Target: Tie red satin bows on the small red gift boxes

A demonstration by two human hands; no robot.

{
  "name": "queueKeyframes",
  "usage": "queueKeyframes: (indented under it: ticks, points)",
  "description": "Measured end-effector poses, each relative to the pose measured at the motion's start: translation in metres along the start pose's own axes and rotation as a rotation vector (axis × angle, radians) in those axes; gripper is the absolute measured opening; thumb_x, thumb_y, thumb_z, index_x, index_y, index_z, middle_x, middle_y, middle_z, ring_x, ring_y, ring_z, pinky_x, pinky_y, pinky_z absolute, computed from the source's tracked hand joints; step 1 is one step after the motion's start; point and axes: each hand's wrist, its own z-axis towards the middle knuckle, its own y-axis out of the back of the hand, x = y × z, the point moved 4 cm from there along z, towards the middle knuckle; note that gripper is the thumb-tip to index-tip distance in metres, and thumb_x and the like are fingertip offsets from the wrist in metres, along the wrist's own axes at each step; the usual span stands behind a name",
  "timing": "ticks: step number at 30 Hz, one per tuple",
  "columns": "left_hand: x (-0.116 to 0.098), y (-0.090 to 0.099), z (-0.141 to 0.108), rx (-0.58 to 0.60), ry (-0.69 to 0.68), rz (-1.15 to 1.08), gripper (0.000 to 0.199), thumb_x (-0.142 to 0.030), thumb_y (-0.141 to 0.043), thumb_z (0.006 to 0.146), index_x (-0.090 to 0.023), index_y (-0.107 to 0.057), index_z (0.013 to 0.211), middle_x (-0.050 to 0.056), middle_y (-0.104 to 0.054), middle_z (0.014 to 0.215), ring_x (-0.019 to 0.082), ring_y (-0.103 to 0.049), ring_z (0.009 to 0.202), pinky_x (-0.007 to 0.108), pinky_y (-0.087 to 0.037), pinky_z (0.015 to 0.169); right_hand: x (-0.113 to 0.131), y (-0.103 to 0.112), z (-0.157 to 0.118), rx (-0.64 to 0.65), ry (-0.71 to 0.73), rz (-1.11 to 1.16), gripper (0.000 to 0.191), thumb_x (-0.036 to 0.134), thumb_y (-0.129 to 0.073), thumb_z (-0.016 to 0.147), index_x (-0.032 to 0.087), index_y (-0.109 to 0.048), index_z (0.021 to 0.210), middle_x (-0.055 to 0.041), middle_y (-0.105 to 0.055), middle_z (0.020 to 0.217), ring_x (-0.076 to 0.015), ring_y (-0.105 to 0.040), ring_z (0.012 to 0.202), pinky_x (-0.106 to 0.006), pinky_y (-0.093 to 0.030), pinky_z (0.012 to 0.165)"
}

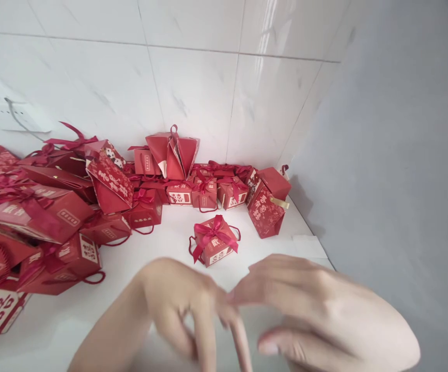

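Note:
My left hand [187,302] hangs above the white table's near part, fingers apart and pointing down, with nothing visible in it. From the other side my right hand [301,297] reaches across, its fingers stretched toward the left hand and the thumb apart below. The fingertips of both hands meet or overlap; whether they touch I cannot tell. Just beyond the hands sits a small red gift box [215,240] with a dark pink ribbon bow and cord handles. Both hands are slightly blurred.
Red gift boxes are heaped at the left [53,217], and a row of ribboned boxes [204,191] lines the tiled wall [192,88]. A taller red box [269,204] leans at the table's right edge. A power socket [10,116] with a cable is on the wall.

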Motion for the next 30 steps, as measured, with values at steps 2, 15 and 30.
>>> queueKeyframes:
  ticks: [2, 15, 30]
  points:
    - [0.017, 0.031, -0.019, -0.101, 0.197, -0.015, 0.03, -0.04, -0.051, 0.091, -0.033, -0.08, 0.087, 0.004, -0.071, 0.117, 0.022, -0.068, 0.106, 0.028, -0.05, 0.1, -0.01, 0.006, 0.004, -0.075, -0.06, -0.015, 0.028, 0.034, -0.046, 0.104, 0.018, -0.059, 0.124, -0.0078, -0.071, 0.109, -0.0166, -0.067, 0.097, -0.03, -0.053, 0.087]
    - [0.115, 0.084, -0.041, -0.836, 0.673, 0.397, 0.028, -0.045, -0.064, 0.082, -0.019, -0.064, 0.091, 0.007, -0.064, 0.106, 0.028, -0.06, 0.106, 0.039, -0.045, 0.097, -0.128, -0.028, 0.06, -0.02, -0.725, -0.382, 0.034, 0.009, -0.037, 0.095, 0.016, -0.06, 0.12, -0.0128, -0.066, 0.112, -0.0217, -0.065, 0.089, -0.028, -0.038, 0.062]
    - [0.112, 0.082, -0.049, -0.738, 0.65, 0.217, 0.029, -0.037, -0.064, 0.082, -0.022, -0.066, 0.106, 0.006, -0.066, 0.117, 0.024, -0.061, 0.109, 0.035, -0.046, 0.097, -0.178, -0.027, 0.056, 0.001, -0.718, -0.069, 0.025, 0.041, -0.05, 0.097, 0.02, -0.055, 0.084, -0.0042, -0.068, 0.085, -0.0175, -0.061, 0.077, -0.026, -0.04, 0.066]
